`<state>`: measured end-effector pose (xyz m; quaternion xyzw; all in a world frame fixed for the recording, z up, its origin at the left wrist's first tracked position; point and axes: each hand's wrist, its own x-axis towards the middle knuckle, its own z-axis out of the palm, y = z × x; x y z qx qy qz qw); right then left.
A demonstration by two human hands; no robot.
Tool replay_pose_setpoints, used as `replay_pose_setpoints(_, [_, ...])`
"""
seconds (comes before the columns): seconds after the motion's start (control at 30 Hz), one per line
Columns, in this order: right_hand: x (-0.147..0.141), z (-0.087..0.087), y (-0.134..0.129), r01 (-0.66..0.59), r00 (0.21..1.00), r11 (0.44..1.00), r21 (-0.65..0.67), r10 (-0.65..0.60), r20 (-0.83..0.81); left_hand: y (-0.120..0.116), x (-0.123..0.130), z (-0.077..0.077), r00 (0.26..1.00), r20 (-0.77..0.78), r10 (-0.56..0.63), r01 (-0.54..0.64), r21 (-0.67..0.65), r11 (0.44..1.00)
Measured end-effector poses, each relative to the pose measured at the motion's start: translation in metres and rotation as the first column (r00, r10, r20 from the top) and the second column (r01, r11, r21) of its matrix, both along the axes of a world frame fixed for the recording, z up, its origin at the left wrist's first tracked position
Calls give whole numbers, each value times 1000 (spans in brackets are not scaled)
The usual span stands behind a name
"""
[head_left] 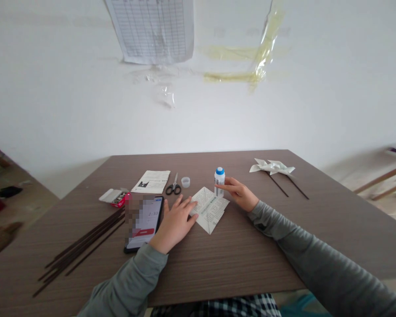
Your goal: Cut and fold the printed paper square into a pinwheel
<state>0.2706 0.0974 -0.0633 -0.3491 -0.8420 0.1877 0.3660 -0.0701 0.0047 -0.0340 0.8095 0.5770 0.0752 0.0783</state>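
A plain white wall (69, 97) in soft, even light bears a printed grid sheet (155, 31) and yellowed tape strips (231, 77); a brown wood-grain table (198, 163) stands against it, with tan floor (46, 189) at left and blurred wooden rails (383, 178) at right

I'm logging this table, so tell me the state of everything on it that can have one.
White bottle: upright, blue cap on, held by right hand.
Printed paper: creased, partly under left hand.
Phone: face up, screen lit.
Red-and-white box: open.
Scissors: lying, blades apparently closed.
Clear cup: upright, apparently open.
Pinwheels: assembled, lying down.
Dark sticks: lying loosely together.
Far paper: lying flat.
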Motion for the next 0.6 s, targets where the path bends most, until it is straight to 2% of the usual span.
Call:
replay_pose_setpoints(0.4, [5,-4,-6,18,993,996,89,-28,113,-2,11,5,999,41,28,-27,-19,999])
replay_pose_setpoints(0.6, [3,2,-11,65,988,993,103,-79,135,-6,19,7,998,69,3,-3,-7,1000])
